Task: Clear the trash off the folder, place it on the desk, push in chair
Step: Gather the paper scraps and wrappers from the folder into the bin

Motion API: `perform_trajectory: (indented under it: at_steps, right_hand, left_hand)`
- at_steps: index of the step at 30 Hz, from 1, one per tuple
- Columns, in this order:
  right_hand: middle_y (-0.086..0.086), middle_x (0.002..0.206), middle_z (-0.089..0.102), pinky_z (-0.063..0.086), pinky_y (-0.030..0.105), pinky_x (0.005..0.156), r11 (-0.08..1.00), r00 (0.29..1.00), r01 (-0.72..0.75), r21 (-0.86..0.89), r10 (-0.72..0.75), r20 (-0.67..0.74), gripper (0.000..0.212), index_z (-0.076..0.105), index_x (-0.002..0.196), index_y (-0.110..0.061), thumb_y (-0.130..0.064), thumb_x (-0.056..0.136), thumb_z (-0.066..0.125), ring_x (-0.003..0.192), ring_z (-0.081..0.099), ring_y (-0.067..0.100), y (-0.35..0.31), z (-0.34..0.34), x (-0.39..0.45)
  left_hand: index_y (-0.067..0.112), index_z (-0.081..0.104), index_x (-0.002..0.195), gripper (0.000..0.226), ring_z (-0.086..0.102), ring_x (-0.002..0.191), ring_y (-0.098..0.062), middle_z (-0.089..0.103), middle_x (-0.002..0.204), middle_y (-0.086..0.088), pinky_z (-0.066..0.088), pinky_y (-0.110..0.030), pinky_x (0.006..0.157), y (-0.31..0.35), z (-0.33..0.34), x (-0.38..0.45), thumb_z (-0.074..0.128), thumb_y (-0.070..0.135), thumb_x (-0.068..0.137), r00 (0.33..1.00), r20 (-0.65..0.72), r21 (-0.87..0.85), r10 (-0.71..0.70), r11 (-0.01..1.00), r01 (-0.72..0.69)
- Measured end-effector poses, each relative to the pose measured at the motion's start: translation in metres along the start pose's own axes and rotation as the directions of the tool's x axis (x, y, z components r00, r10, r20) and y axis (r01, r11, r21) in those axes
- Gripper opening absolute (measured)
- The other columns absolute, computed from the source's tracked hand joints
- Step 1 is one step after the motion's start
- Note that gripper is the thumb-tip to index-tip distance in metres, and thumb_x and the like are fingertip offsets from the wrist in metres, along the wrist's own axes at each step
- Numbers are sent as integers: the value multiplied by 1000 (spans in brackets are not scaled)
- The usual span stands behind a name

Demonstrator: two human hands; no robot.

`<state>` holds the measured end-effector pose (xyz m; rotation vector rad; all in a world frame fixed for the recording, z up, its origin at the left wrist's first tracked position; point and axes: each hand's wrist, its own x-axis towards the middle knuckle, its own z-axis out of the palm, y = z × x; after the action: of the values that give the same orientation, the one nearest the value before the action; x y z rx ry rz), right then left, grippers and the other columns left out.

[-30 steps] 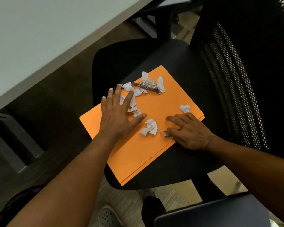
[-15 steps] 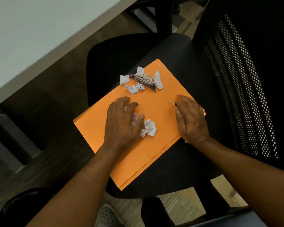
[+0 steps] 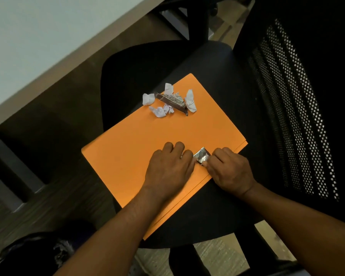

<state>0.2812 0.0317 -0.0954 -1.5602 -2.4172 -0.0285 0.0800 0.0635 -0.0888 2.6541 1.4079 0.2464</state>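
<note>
An orange folder (image 3: 139, 144) lies flat on the black seat of an office chair (image 3: 213, 62). At its far end sit several crumpled white paper scraps (image 3: 159, 111) around a dark snack wrapper (image 3: 172, 101). My left hand (image 3: 168, 170) rests on the folder's near part with its fingers curled closed over paper scraps, which are hidden. My right hand (image 3: 228, 172) is at the folder's right edge, pinching a small silver foil wrapper (image 3: 202, 157) that sticks out between the two hands.
The white desk (image 3: 38, 34) runs along the upper left, its edge slanting above the chair seat. The chair's black mesh backrest (image 3: 299, 108) stands to the right. A dark bag (image 3: 34, 253) sits at the lower left over the floor.
My left hand has closed over the paper scraps it was covering and slid back toward me. My right hand has come in from the right edge with the foil wrapper, meeting the left hand.
</note>
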Motion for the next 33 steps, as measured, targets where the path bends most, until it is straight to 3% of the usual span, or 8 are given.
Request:
perform_trajectory:
  at_steps: [3, 10, 16, 21, 25, 29, 33]
  right_hand:
    - [8, 65, 55, 39, 32, 39, 1000, 999, 9, 26, -8, -46, 38, 60, 72, -8, -29, 101, 48, 51, 47, 20, 1, 0, -1]
    - [8, 63, 58, 47, 37, 40, 990, 998, -49, 129, 52, -21, 39, 63, 73, -5, -28, 102, 49, 47, 52, 20, 2, -8, 5]
    - [9, 56, 48, 33, 29, 37, 985, 975, -97, 141, 123, -187, 41, 55, 64, -1, -19, 100, 51, 42, 39, 17, -7, -35, 29]
    - [7, 53, 43, 26, 23, 41, 958, 942, -64, 279, 150, -299, 46, 53, 60, -1, -21, 101, 46, 47, 31, 11, -51, -53, 67]
    - [10, 53, 45, 28, 28, 40, 897, 953, 23, 441, 113, -280, 54, 53, 60, 2, -28, 104, 40, 43, 36, 17, -110, -49, 99]
    - [9, 53, 44, 21, 23, 46, 859, 959, 152, 489, -9, -282, 54, 52, 60, -1, -29, 103, 39, 46, 32, 16, -186, -37, 119]
    - [0, 59, 40, 21, 20, 49, 741, 961, 266, 616, -154, -230, 43, 51, 65, -6, -27, 102, 43, 52, 28, 11, -273, -17, 126]
  left_hand:
    - [16, 60, 81, 37, 48, 62, -19, 57, 76, -2, 27, -29, 47, 0, -3, 2, 39, 41, 97, 1000, 6, -35, -30, 999, 30]
    - [16, 58, 67, 36, 45, 49, -17, 55, 59, -1, 21, -25, 47, -1, -8, -2, 48, 35, 95, 989, -121, -142, -89, 987, 72]
    - [13, 56, 63, 36, 44, 47, -17, 52, 55, -2, 23, -24, 43, -9, -31, -8, 52, 28, 95, 926, -280, -252, -252, 950, 182]
    - [11, 53, 61, 37, 40, 46, -15, 49, 54, -2, 31, -29, 37, -35, -60, -32, 53, 23, 96, 837, -346, -339, -424, 888, 310]
    - [11, 48, 59, 39, 36, 46, -13, 45, 53, -2, 25, -25, 41, -64, -79, -78, 52, 20, 96, 729, -397, -337, -557, 827, 449]
    - [11, 49, 59, 40, 37, 46, -13, 45, 54, 0, 27, -26, 42, -86, -92, -144, 49, 21, 98, 633, -402, -345, -662, 750, 564]
    - [10, 50, 61, 38, 38, 47, -13, 45, 55, 1, 25, -25, 47, -108, -98, -225, 49, 20, 98, 516, -392, -335, -761, 641, 691]
